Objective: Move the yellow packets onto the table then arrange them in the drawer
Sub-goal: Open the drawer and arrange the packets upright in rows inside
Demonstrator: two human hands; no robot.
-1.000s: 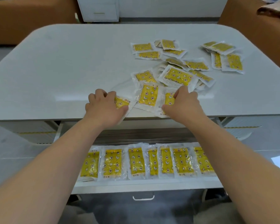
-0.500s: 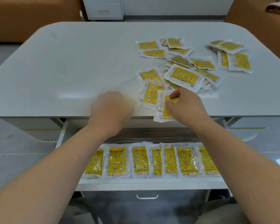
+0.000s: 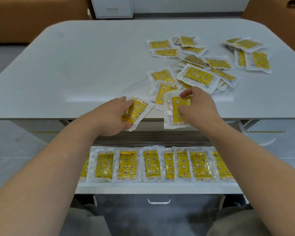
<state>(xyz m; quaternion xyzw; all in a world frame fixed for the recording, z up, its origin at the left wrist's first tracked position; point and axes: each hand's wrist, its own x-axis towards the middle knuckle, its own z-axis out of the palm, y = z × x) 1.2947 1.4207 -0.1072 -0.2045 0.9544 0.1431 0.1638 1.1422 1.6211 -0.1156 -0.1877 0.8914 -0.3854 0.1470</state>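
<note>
My left hand (image 3: 111, 116) grips a yellow packet (image 3: 134, 111) at the table's front edge, the packet tilted and sticking out past the edge. My right hand (image 3: 197, 106) holds another yellow packet (image 3: 174, 114) by its top, hanging over the edge above the drawer. Several more yellow packets (image 3: 197, 76) lie scattered on the right half of the white table (image 3: 75, 65). Below, the open drawer (image 3: 160, 185) holds a side-by-side row of yellow packets (image 3: 128, 166).
A small group of packets (image 3: 252, 55) lies near the table's far right. A white cabinet (image 3: 112, 7) stands behind the table, with brown furniture (image 3: 32, 16) to either side. The drawer's handle (image 3: 158, 200) faces me above my knees.
Both hands have closed on a packet each and drawn them back to the table's front edge, lifting them partly off the surface. The view has shifted slightly.
</note>
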